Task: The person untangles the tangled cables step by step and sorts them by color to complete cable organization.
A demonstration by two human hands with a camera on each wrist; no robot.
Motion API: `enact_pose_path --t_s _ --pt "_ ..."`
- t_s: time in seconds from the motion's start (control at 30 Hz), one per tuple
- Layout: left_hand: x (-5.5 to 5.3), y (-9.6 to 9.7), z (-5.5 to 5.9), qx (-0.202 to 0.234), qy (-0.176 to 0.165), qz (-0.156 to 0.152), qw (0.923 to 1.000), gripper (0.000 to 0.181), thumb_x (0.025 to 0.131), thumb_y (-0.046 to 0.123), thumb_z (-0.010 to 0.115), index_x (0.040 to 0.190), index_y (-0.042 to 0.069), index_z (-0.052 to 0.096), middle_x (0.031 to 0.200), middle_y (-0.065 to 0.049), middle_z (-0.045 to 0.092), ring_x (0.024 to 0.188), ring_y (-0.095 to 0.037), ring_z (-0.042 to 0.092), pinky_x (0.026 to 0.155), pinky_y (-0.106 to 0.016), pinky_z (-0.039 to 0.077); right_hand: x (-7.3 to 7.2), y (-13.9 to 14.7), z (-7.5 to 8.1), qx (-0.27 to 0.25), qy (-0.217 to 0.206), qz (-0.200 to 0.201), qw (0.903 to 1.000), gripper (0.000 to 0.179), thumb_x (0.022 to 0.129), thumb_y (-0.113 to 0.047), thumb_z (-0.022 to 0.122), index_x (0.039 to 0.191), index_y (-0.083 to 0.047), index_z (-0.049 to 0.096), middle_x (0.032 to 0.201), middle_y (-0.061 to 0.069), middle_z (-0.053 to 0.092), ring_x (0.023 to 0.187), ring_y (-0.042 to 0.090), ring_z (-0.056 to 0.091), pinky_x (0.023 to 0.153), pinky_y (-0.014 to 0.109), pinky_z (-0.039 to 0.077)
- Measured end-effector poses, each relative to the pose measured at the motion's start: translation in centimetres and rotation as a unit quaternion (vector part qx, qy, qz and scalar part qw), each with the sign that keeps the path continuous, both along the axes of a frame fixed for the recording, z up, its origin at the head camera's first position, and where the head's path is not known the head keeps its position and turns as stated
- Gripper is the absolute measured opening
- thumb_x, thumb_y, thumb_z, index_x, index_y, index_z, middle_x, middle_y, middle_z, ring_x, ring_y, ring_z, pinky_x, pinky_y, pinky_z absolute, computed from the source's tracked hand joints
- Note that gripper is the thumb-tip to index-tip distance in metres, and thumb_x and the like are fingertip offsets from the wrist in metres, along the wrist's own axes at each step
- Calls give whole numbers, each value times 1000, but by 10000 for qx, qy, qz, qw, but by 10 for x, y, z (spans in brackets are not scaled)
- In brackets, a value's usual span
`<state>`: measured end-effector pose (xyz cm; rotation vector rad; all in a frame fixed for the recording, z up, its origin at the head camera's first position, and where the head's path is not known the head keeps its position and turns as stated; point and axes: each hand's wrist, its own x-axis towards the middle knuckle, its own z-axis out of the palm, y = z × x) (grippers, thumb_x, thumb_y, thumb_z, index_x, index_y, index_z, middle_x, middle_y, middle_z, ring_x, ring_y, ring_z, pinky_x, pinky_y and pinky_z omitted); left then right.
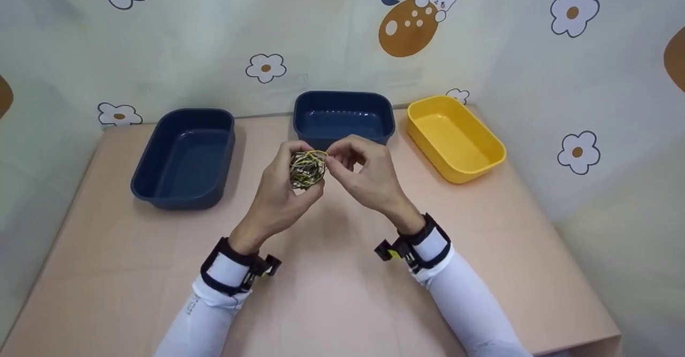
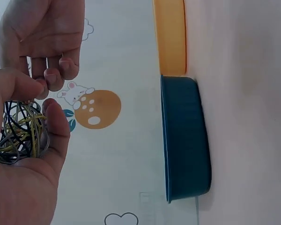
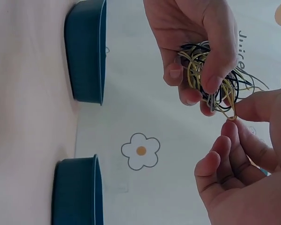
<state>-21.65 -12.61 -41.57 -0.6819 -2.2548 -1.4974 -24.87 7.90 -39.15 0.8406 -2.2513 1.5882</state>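
A tangled bundle of thin yellow, black and grey cords (image 1: 306,171) sits in my left hand (image 1: 278,188), whose fingers and thumb curl round it. At the bundle's edge, my right hand (image 1: 369,177) pinches a yellow cord between thumb and forefinger. The right wrist view shows that yellow cord (image 3: 231,117) drawn out as a small loop at the fingertips, while several thin ends stick out of the cords (image 3: 213,79) at the side. In the left wrist view part of the cords (image 2: 21,131) is hidden by the left palm and thumb.
A dark blue bin (image 1: 184,202) stands at the left of the table (image 1: 342,293). Behind the hands is a second dark blue bin (image 1: 345,100), with a yellow bin (image 1: 455,172) to its right. A patterned cloth (image 1: 332,30) hangs along the back and sides.
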Motion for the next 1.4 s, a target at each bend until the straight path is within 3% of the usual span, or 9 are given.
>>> enact_pose_path --t_s 0.17,0.27,0.4,0.67,0.97,1.03,1.17,1.27,1.4 --pt "0 -1 3 79 -188 -144 9997 51 96 13 86 136 -1 57 124 -14 70 105 -20 70 88 -23 60 0 -1 3 -223 -68 118 9997 6 103 -7 77 102 -2 79 86 11 71 77 11 60 68 21 48" --pt "-1 -1 7 112 -299 -303 9990 42 106 22 78 136 2 57 121 -12 70 101 -18 69 83 -24 60 1 -1 6 -429 -208 180 9987 4 104 -5 76 102 -3 79 88 7 70 78 12 61 68 21 49" --pt "-4 -4 13 93 -222 -515 9984 27 115 16 65 136 1 57 113 -11 70 93 -16 68 77 -24 59 4 0 10 -795 -440 337 9953 5 104 -2 75 104 3 75 93 2 70 83 12 64 73 20 55" --pt "-6 -7 20 -66 11 -498 9987 21 117 10 61 134 -3 60 102 -11 68 82 -14 62 70 -23 54 9 11 21 -1170 -707 460 9895 11 106 0 73 110 10 72 95 -4 72 83 13 68 77 22 61" --pt "-6 -17 23 295 -36 -523 9982 18 117 7 59 132 -3 62 112 -12 72 83 -13 64 68 -21 55 6 17 25 -2067 -1420 1092 9618 7 108 3 68 111 -1 73 101 6 82 84 18 77 82 30 70" --pt "-5 -20 24 368 -30 -494 9981 17 116 5 61 131 -3 63 115 -12 72 83 -13 64 68 -21 55 5 19 26 -2007 -1496 1165 9611 11 108 5 68 118 4 73 101 6 83 84 17 79 83 32 71" --pt "-4 -23 24 357 -51 -468 9983 17 114 4 63 129 -4 64 117 -12 73 89 -12 66 74 -20 57 6 25 29 -1496 -1441 1216 9706 25 107 6 69 131 13 73 102 1 84 83 15 81 83 34 72" --pt "-5 -25 25 302 -53 -508 9982 18 114 5 65 129 -5 64 120 -14 74 96 -11 68 79 -19 59 7 29 30 -1267 -1416 1208 9743 20 107 4 71 125 12 76 100 2 84 80 15 80 80 34 72" --pt "-8 -26 24 309 26 -580 9978 20 112 4 66 129 -6 65 121 -14 74 91 -11 68 73 -19 59 6 31 30 -1473 -1451 1134 9718 8 108 -2 74 113 3 78 96 8 82 75 17 79 76 34 72"
